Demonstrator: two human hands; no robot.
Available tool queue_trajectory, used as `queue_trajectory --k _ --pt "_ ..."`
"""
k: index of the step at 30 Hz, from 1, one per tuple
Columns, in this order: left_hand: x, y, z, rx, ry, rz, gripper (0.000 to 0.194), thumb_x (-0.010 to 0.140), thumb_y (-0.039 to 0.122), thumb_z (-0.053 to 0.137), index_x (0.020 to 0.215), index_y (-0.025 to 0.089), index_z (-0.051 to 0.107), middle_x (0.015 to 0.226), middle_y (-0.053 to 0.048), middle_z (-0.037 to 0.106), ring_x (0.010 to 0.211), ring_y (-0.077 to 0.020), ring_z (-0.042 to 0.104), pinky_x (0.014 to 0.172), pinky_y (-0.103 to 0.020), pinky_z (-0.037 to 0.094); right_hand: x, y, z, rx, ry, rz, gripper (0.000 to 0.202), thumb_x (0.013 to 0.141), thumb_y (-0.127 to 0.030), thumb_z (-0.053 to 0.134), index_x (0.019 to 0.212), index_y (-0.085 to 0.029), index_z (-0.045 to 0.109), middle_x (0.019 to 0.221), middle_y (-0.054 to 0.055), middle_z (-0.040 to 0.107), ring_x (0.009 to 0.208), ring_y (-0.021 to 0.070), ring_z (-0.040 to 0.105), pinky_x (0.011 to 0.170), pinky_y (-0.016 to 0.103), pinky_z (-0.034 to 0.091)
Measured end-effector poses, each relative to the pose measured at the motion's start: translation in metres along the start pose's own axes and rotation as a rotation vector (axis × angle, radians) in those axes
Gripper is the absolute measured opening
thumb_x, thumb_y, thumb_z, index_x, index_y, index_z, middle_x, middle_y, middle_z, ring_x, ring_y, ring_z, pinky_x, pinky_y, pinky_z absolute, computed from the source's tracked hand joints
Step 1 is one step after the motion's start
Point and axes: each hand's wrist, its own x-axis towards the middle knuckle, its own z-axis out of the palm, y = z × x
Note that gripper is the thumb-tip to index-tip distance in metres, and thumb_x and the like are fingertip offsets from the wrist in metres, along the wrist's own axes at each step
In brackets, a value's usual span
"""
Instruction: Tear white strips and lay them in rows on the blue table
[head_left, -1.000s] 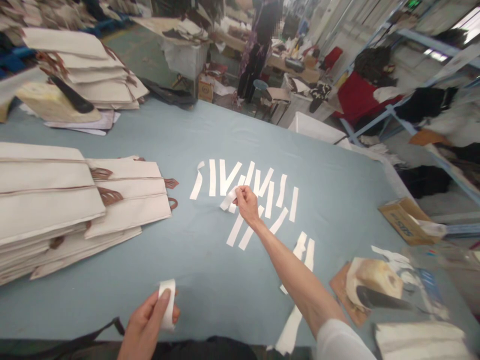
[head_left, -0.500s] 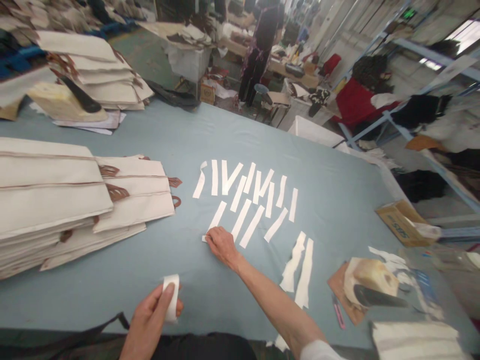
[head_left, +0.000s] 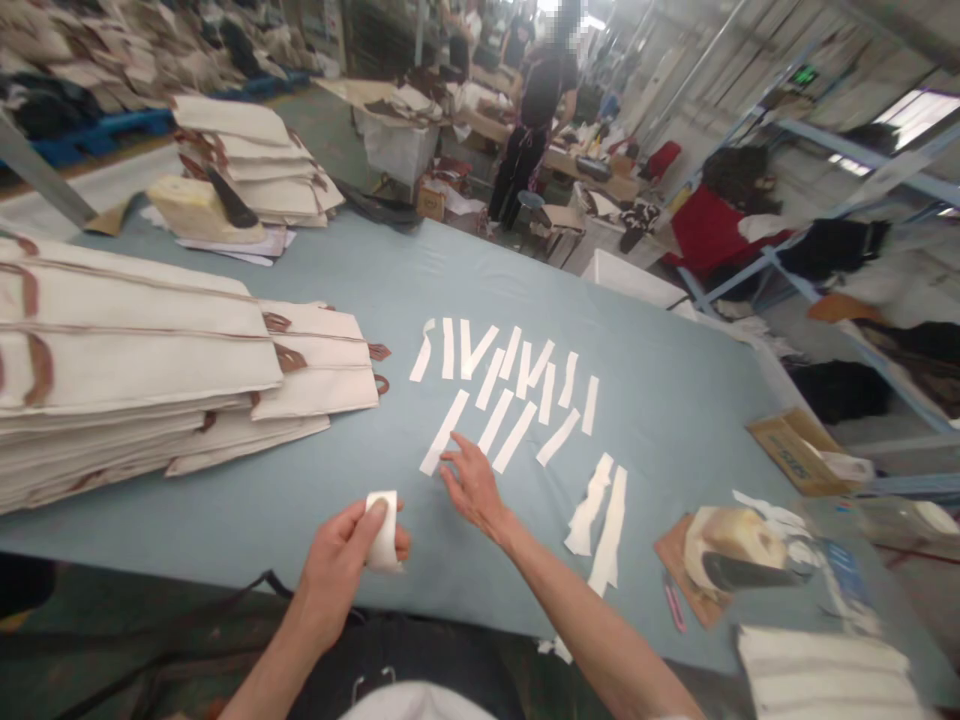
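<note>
My left hand (head_left: 349, 545) is closed around a small stack of white strips (head_left: 382, 530), thumb pressed on top, just above the near side of the table. My right hand (head_left: 472, 485) has its fingers apart and holds nothing; its fingertips are beside a white strip (head_left: 444, 432) on the blue-grey tabletop (head_left: 360, 255). Several more white strips (head_left: 514, 437) lie spread out in loose rows past the hand. Two longer, ragged cream strips (head_left: 609, 530) lie to the right of my right forearm.
Cream fabric panels with brown straps (head_left: 135, 330) are piled at the left, with another stack (head_left: 251, 160) behind. A yellowish block with a dark handle (head_left: 739, 550), a pink cutter (head_left: 674, 603) and a cardboard box (head_left: 795, 450) are at right. A person (head_left: 525, 130) stands beyond the table.
My right hand has let go of the strip end it was pressing and opened, with the strip lying flat. The camera view has shifted, and my left hand still holds its strips.
</note>
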Motion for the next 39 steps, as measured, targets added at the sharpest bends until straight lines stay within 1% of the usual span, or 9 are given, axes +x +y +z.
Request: queue_trajectory --k 4,7,9,11,14,21,26,32,39 --pt "-0.018 0.033 -0.003 -0.173 -0.107 0.003 0.061 0.076 0.063 0.082 0.109 0.013 0.071 0.076 -0.006 0.078 0.066 -0.0214 0.072 0.067 -0.033 0.061 -0.004 -0.053 -0.038 0.112 0.133 0.061 0.023 0.104 -0.03 0.05 0.118 -0.02 0.064 0.134 0.015 0.067 0.117 0.0244 0.069 0.093 0.041 0.06" --pt "-0.031 0.059 -0.009 -0.298 -0.253 -0.013 0.06 0.079 0.058 0.082 0.119 0.014 0.071 0.092 -0.013 0.083 0.078 -0.0283 0.078 0.075 -0.04 0.064 -0.007 -0.109 -0.074 0.264 0.212 -0.005 0.021 0.101 -0.028 0.057 0.121 -0.023 0.063 0.121 0.01 0.073 0.093 0.0184 0.074 0.082 0.034 0.062" --pt "-0.039 0.073 -0.013 -0.347 -0.363 -0.016 0.059 0.084 0.055 0.078 0.125 0.014 0.07 0.106 -0.016 0.083 0.091 -0.0326 0.079 0.081 -0.042 0.064 -0.01 -0.145 -0.096 0.28 0.253 -0.135 0.024 0.098 -0.023 0.061 0.122 -0.026 0.062 0.118 0.008 0.074 0.093 0.0187 0.074 0.08 0.033 0.062" --pt "-0.045 0.083 -0.016 -0.393 -0.441 -0.018 0.056 0.09 0.055 0.07 0.128 0.014 0.07 0.116 -0.018 0.081 0.102 -0.0343 0.077 0.084 -0.042 0.064 -0.015 -0.175 -0.11 0.235 0.261 -0.29 0.031 0.095 -0.019 0.064 0.124 -0.028 0.061 0.119 0.008 0.075 0.103 0.0214 0.074 0.087 0.036 0.062" --pt "-0.053 0.092 -0.021 -0.46 -0.478 -0.051 0.057 0.098 0.056 0.055 0.131 0.012 0.07 0.124 -0.019 0.078 0.108 -0.033 0.076 0.086 -0.04 0.064 -0.021 -0.202 -0.12 0.148 0.243 -0.453 0.04 0.091 -0.017 0.064 0.129 -0.03 0.059 0.123 0.009 0.074 0.113 0.0241 0.072 0.095 0.04 0.06" --pt "-0.064 0.093 -0.031 -0.519 -0.479 -0.137 0.067 0.098 0.061 0.048 0.136 0.008 0.064 0.134 -0.022 0.072 0.128 -0.0376 0.066 0.099 -0.044 0.059 -0.033 -0.223 -0.118 0.041 0.241 -0.531 0.038 0.089 -0.017 0.061 0.126 -0.028 0.057 0.127 0.012 0.07 0.122 0.0254 0.067 0.102 0.045 0.056" --pt "-0.069 0.09 -0.032 -0.539 -0.501 -0.163 0.063 0.099 0.06 0.047 0.134 0.009 0.063 0.129 -0.021 0.072 0.126 -0.0393 0.065 0.103 -0.053 0.056 -0.036 -0.228 -0.107 -0.014 0.176 -0.549 0.037 0.085 -0.017 0.061 0.12 -0.029 0.06 0.134 0.01 0.068 0.127 0.0271 0.063 0.108 0.049 0.052" --pt "-0.069 0.088 -0.033 -0.566 -0.507 -0.161 0.059 0.097 0.058 0.052 0.13 0.009 0.062 0.127 -0.021 0.071 0.123 -0.0391 0.065 0.104 -0.055 0.055 -0.037 -0.226 -0.096 -0.012 0.124 -0.523 0.037 0.079 -0.014 0.061 0.113 -0.028 0.064 0.129 0.009 0.071 0.127 0.0284 0.062 0.109 0.051 0.049" --pt "-0.065 0.083 -0.036 -0.556 -0.481 -0.146 0.05 0.095 0.054 0.059 0.122 0.013 0.065 0.122 -0.017 0.073 0.117 -0.0363 0.069 0.1 -0.051 0.057 -0.035 -0.223 -0.084 0.062 0.191 -0.445 0.019 0.087 -0.012 0.061 0.099 -0.026 0.066 0.113 0.008 0.077 0.118 0.0247 0.067 0.104 0.047 0.053"
